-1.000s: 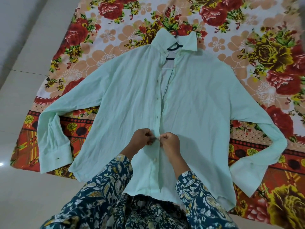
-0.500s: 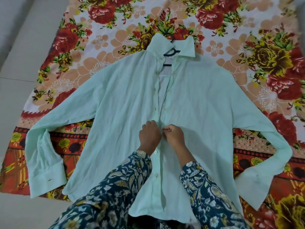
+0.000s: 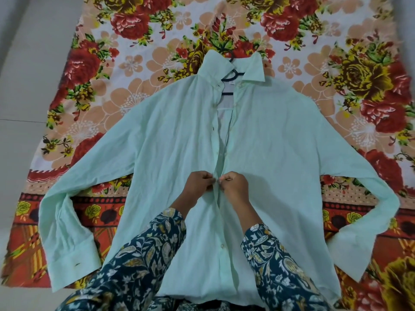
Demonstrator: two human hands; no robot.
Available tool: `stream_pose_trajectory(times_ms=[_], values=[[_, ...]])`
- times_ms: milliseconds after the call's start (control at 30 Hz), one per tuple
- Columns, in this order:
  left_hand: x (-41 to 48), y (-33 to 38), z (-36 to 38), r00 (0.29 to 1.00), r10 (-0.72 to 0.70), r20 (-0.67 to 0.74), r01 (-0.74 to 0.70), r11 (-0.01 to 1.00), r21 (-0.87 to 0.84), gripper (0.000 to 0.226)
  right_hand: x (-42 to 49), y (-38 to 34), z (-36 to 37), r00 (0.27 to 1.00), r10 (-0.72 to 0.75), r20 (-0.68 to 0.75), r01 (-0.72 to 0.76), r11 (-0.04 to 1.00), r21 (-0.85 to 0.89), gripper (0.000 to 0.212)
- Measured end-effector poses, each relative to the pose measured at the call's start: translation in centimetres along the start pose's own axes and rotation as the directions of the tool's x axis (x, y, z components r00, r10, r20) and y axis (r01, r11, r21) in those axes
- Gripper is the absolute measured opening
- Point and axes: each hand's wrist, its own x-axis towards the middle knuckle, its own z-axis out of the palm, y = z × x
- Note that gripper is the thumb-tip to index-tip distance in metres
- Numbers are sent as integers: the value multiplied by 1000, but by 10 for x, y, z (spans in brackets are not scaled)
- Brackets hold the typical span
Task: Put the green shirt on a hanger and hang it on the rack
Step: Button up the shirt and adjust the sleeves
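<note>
Green shirt [image 3: 170, 140] lies front-up, spread flat on a floral sheet [image 3: 125, 63] over the floor [image 3: 33, 63], one sleeve stretched out at far left. At the middle the left hand [image 3: 201, 184] — grip closed, pinching one edge of the shirt front — meets the right hand [image 3: 234, 185], whose grip pinches the facing edge just beside it. Above them the front gapes up to the collar, where a dark hanger [image 3: 234, 73] shows inside the neck. Further right, the other sleeve bends downward.
</note>
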Motion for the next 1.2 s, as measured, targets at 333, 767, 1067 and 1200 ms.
stream_pose_trajectory(times_ms=[333,767,1067,1200], values=[[-9,-3,-3,994,39,100,-33,998,-52,25,-7,-6,-5,998,-14,-68,12,999,-30,17],[3,8,-1,985,74,153,-89,992,91,24,-7,-2,-7,997,-11,-81,9,1000,-23,18],[30,39,33,929,345,-133,-84,546,833,32,43,-25,-26,994,-83,-69,79,995,-55,19],[50,48,42,923,380,-58,-34,232,972,33,65,-38,-21,991,-137,14,136,957,-256,22]])
